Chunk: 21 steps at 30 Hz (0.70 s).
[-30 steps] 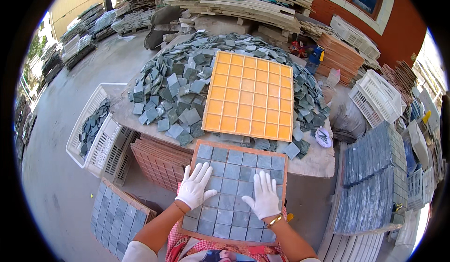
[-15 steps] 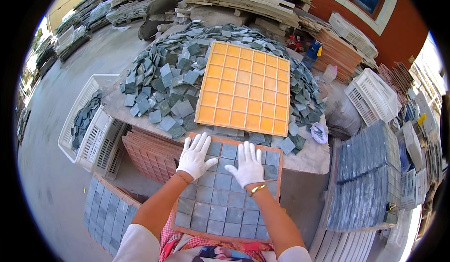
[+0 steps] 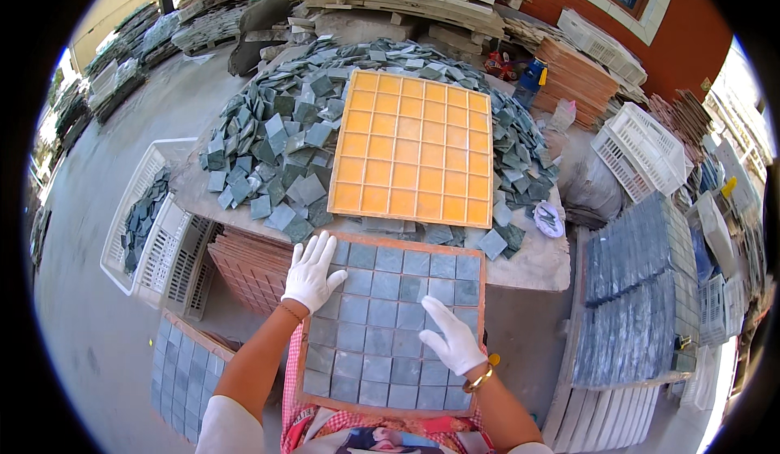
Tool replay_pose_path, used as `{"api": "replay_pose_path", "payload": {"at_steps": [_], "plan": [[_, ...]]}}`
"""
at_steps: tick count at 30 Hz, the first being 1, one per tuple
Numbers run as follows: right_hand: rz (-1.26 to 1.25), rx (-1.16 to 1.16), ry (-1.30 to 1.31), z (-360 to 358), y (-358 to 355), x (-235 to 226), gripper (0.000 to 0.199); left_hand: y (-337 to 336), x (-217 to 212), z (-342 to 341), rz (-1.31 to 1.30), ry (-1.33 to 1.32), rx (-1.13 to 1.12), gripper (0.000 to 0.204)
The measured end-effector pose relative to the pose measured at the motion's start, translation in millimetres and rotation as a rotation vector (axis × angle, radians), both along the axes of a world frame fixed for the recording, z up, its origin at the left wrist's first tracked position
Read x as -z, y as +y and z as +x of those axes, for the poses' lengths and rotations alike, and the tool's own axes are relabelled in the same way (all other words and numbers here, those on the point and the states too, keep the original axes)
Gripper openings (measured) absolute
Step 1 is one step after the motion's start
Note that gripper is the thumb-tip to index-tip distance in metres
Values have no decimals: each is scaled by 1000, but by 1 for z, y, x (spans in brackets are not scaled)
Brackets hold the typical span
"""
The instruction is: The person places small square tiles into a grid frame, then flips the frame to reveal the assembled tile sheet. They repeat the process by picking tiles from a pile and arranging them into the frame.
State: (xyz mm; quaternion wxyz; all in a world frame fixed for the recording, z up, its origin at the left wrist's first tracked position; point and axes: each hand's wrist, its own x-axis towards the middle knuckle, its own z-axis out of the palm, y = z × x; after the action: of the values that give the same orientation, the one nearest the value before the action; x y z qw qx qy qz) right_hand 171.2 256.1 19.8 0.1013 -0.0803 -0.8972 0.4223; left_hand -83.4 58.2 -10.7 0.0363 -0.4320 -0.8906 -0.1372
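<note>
A brown grid tray filled with grey square tiles (image 3: 390, 324) rests in front of me, its near edge against my lap. My left hand (image 3: 313, 273), in a white glove, lies flat with fingers spread on the tray's upper left corner. In the same kind of glove, my right hand (image 3: 451, 340) presses flat on the tiles at the lower right, a gold bangle on its wrist. Beyond the tray an empty orange grid mould (image 3: 413, 147) lies on a stone table (image 3: 528, 263), amid a heap of loose grey tiles (image 3: 276, 141).
White plastic crates (image 3: 154, 226) with some tiles stand left of the table, more crates (image 3: 642, 149) at the right. A stack of brown trays (image 3: 248, 263) sits under the table edge. Sheets of tiled panels (image 3: 626, 291) pile at the right, another tiled tray (image 3: 183, 364) at lower left.
My right hand has slid down from the tray's upper middle to its lower right. The left hand stayed near the upper left corner.
</note>
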Motion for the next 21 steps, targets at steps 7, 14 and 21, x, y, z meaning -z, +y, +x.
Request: {"api": "replay_pose_path", "payload": {"at_steps": [7,14,21], "plan": [[-161,355,86,43,4,4,39,27,9,4,219,-135,-196,65],[-120,353,127,34,7,-1,39,2,27,-22,591,-412,-110,58],[-169,407,127,60,15,21,35,9,-6,-19,340,49,95,53]]}}
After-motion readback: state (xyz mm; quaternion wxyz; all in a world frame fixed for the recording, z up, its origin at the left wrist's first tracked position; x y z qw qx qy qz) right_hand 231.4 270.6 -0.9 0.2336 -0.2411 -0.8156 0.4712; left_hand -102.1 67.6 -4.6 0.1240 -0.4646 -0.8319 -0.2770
